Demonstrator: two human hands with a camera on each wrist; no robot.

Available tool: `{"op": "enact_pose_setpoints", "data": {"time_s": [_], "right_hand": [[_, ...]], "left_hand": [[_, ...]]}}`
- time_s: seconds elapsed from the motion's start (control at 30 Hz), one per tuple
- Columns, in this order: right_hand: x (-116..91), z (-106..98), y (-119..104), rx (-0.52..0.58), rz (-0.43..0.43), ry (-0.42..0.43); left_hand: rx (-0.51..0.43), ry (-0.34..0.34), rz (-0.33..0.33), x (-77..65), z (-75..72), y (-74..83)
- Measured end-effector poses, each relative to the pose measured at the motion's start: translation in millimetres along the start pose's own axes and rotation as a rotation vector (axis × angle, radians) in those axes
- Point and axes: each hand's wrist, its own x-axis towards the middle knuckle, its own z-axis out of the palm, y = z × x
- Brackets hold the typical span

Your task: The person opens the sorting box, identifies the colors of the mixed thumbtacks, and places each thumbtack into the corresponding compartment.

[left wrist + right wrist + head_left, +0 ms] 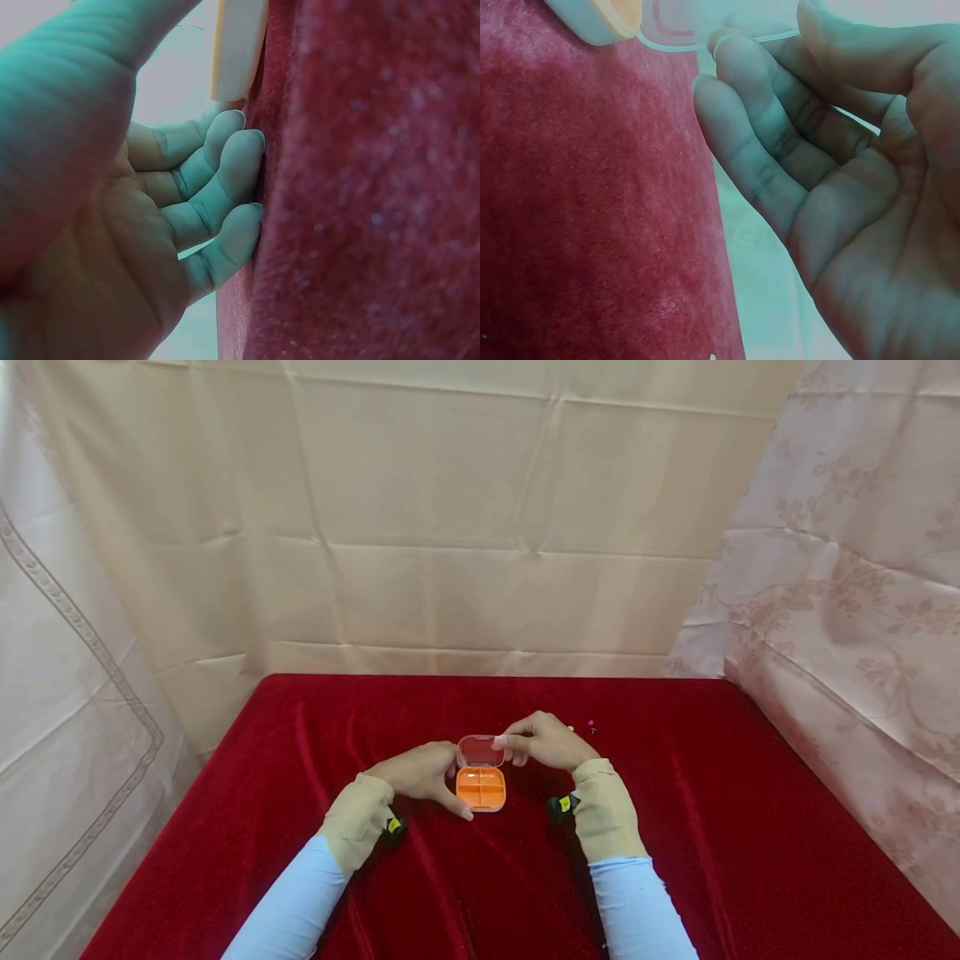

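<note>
A small orange pill box (481, 788) with several compartments lies on the red cloth, its see-through lid (478, 751) raised at the far side. My right hand (546, 739) pinches the lid's right edge between thumb and fingers; the clear lid (676, 37) also shows in the right wrist view. My left hand (422, 772) holds the box from the left, thumb along the near corner and index finger by the hinge side. In the left wrist view, the box's pale side wall (238, 52) stands at the fingertips, and the other fingers (241, 165) curl loosely against the cloth.
Tiny coloured bits, one of them pink (591, 723), lie on the red cloth (675, 827) beyond my right hand. A beige curtain (480, 527) hangs behind the table, with patterned cloth (847, 568) to the right. Black wrist cameras (561, 808) sit under both wrists.
</note>
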Motion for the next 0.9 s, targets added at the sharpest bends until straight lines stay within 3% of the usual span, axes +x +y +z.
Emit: {"op": "enact_pose_setpoints", "data": {"time_s": [0.33,0.53,0.9], "right_hand": [[-1,-3,1,-0.030,0.008,-0.016],[-6,-11,8,-0.033,0.035,0.025],[-4,-9,9,-0.035,0.002,0.053]], "left_hand": [[0.018,0.004,-0.015,-0.2,0.5,-3.4],[0.021,0.012,-0.001,0.7,0.5,-4.1],[-0.009,0.002,-0.011,-1.0,-0.2,-3.8]]}}
